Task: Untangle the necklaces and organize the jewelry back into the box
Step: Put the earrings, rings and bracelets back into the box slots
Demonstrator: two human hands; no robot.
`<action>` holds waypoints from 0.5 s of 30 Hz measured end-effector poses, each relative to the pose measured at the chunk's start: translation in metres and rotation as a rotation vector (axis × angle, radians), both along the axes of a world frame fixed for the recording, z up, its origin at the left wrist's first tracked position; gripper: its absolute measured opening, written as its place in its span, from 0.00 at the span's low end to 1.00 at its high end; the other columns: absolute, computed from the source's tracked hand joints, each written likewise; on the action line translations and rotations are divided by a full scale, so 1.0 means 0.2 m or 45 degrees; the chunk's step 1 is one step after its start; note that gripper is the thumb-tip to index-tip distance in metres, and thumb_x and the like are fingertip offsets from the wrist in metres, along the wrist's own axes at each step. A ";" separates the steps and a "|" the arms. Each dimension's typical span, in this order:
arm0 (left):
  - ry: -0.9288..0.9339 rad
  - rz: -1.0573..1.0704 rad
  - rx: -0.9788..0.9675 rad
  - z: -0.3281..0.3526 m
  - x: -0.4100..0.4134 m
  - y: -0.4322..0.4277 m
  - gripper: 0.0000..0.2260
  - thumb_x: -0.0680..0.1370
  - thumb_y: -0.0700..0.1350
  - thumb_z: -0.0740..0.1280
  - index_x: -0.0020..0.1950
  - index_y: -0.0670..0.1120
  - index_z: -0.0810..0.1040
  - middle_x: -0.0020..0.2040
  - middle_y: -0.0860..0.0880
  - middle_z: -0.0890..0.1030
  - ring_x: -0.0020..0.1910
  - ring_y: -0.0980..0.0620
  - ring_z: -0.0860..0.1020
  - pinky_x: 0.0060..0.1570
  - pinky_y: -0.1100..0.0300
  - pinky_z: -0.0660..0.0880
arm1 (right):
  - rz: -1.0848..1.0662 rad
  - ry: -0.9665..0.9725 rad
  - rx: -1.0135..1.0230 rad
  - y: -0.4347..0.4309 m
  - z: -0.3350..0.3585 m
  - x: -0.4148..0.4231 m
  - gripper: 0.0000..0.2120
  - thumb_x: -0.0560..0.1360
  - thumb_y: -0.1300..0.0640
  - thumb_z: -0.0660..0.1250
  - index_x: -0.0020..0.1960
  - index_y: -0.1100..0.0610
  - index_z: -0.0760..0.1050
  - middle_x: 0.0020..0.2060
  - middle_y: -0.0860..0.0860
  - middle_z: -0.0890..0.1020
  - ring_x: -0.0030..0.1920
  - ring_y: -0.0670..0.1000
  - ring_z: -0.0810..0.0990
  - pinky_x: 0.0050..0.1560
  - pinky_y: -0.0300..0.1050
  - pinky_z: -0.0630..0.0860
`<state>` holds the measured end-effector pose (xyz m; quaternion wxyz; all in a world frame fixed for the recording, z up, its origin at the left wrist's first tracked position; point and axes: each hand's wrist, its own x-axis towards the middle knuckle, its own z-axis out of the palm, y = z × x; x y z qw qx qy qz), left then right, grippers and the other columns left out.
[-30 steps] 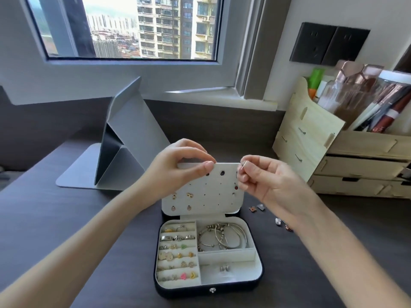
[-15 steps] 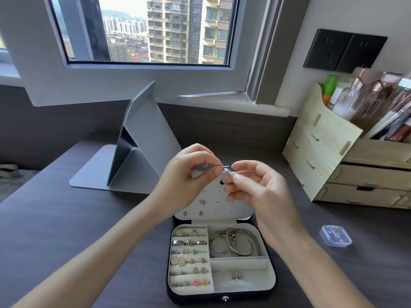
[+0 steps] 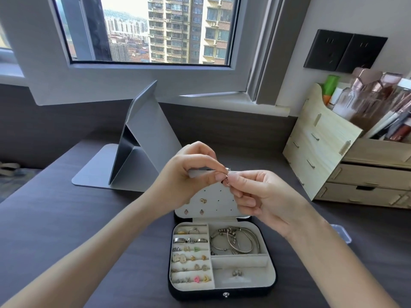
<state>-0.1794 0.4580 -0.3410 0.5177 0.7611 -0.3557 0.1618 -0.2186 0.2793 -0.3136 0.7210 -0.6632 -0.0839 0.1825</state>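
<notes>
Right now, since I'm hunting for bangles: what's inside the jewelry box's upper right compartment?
Several silver bangles, some beaded, piled overlapping. Whatever lies under the pile is covered.

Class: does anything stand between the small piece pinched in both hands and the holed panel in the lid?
Nothing visible does. Left hand and right hand pinch the small piece at the panel, near its top edge; bare holes lie below, though the right hand covers its right side.

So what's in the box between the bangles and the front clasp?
A pale compartment holding small silvery pieces, seen in the head view, sits between the bangles and clasp.
</notes>
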 end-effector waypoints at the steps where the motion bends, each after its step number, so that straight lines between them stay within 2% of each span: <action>1: 0.018 -0.019 -0.003 0.00 0.00 0.00 0.09 0.71 0.54 0.69 0.47 0.52 0.82 0.45 0.55 0.75 0.46 0.54 0.75 0.46 0.65 0.72 | 0.020 0.004 0.004 0.00 0.00 0.00 0.09 0.69 0.57 0.67 0.42 0.64 0.77 0.27 0.49 0.70 0.23 0.43 0.63 0.23 0.35 0.56; 5: 0.060 -0.054 0.031 0.02 0.00 0.01 0.06 0.73 0.48 0.70 0.48 0.49 0.83 0.45 0.54 0.76 0.46 0.57 0.76 0.45 0.69 0.72 | -0.027 -0.014 0.038 0.02 0.00 0.00 0.05 0.71 0.61 0.66 0.40 0.63 0.75 0.27 0.50 0.70 0.24 0.43 0.63 0.23 0.35 0.58; 9: 0.196 0.085 0.045 0.02 0.02 0.02 0.06 0.78 0.44 0.65 0.53 0.49 0.80 0.45 0.53 0.79 0.42 0.53 0.76 0.42 0.63 0.73 | -0.298 -0.101 -0.003 0.04 -0.05 -0.01 0.12 0.74 0.67 0.64 0.33 0.61 0.74 0.26 0.50 0.71 0.23 0.44 0.65 0.22 0.35 0.60; 12: 0.214 0.192 0.082 0.01 0.04 0.02 0.07 0.79 0.41 0.64 0.53 0.46 0.80 0.42 0.54 0.79 0.39 0.59 0.75 0.41 0.68 0.70 | -0.441 -0.099 -0.019 0.05 -0.08 -0.01 0.09 0.74 0.68 0.64 0.35 0.62 0.76 0.25 0.51 0.75 0.23 0.45 0.71 0.22 0.35 0.66; 15: 0.250 0.260 0.080 -0.01 0.04 0.03 0.06 0.78 0.41 0.65 0.52 0.45 0.80 0.43 0.51 0.80 0.40 0.58 0.76 0.41 0.69 0.71 | -0.532 -0.056 0.024 0.06 -0.11 -0.01 0.07 0.74 0.69 0.64 0.38 0.64 0.76 0.28 0.54 0.78 0.26 0.47 0.76 0.24 0.36 0.72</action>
